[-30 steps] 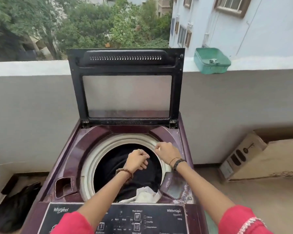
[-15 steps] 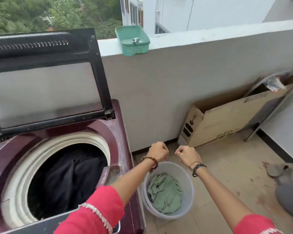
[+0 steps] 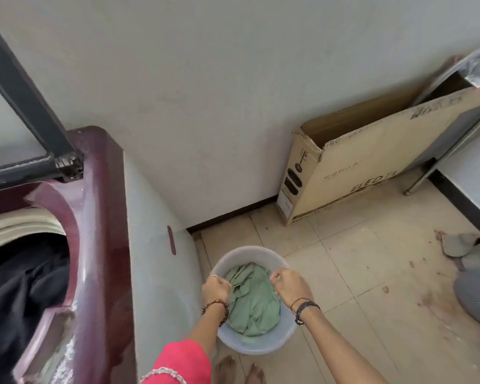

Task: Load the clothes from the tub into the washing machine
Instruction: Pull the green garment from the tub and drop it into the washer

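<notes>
Two big shapes filled the view: the pale wall (image 3: 233,92) behind, and the maroon top-load washing machine (image 3: 100,245) at the left, its dark-framed lid (image 3: 20,87) raised. Black clothes (image 3: 22,286) already lay inside the drum, seen through the pale ring of its opening. A flat cardboard box (image 3: 372,167) leaned against the wall on the right, standing on the tiled floor (image 3: 358,273), and some grey cloth (image 3: 471,261) lay at the far right edge.

Just beside the machine's grey side panel stood the round, pale tub (image 3: 261,346) on the floor, with a green garment (image 3: 254,303) crumpled inside it. Both arms reached down over the tub. The left hand (image 3: 215,289), with a bead bracelet at its wrist, had its fingers curled at the garment's left edge; the right hand (image 3: 287,285), wearing a dark wristband, had its fingers curled at the garment's upper right. Each seemed to pinch the fabric, though the fingertips themselves were hidden. Bare toes showed below the tub.
</notes>
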Demonstrator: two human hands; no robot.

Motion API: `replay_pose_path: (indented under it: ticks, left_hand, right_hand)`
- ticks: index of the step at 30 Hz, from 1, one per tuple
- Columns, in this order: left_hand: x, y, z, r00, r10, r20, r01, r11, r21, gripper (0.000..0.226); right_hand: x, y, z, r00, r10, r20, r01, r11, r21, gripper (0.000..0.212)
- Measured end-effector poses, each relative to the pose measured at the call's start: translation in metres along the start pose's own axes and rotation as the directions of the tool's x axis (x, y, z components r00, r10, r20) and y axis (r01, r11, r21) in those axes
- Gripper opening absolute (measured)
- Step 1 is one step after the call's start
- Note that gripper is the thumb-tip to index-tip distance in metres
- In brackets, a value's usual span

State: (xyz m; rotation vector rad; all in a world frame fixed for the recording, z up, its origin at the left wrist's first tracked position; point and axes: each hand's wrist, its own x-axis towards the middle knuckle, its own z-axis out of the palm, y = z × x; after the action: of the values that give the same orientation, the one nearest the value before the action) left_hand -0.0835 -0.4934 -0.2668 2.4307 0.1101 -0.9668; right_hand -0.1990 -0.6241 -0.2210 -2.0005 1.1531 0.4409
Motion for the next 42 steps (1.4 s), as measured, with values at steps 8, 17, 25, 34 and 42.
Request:
replay_pose_path:
  ticks: [8,17,25,34,42]
  left_hand:
    - [0.097,-0.094,0.098,0.973,-0.213,0.092,0.222,0.970,-0.096,0.016]
    - [0.208,-0.163,0.183,0.976,-0.112,0.188,0.122,0.992,-0.040,0.026]
    - [0.223,-0.161,0.199,0.980,-0.158,0.119,0.181,0.959,-0.216,0.022]
    - [0.116,-0.068,0.172,0.830,0.223,0.511,0.145,0.799,-0.584,0.022]
    - [0.073,-0.080,0.173,0.916,0.043,0.399,0.257,0.700,-0.666,0.024]
  right_hand:
    - [0.096,0.067,0.100,0.992,0.033,0.126,-0.044,0.996,0.083,0.016]
    - [0.180,0.140,0.207,0.970,0.121,0.210,-0.156,0.975,0.156,0.027]
    - [0.190,0.165,0.232,0.956,0.189,0.225,-0.257,0.909,0.328,0.024]
    - [0.177,0.133,0.161,0.789,0.262,0.556,-0.611,0.436,0.661,0.031]
    - [0.157,0.119,0.100,0.943,0.249,0.219,-0.331,0.754,0.567,0.030]
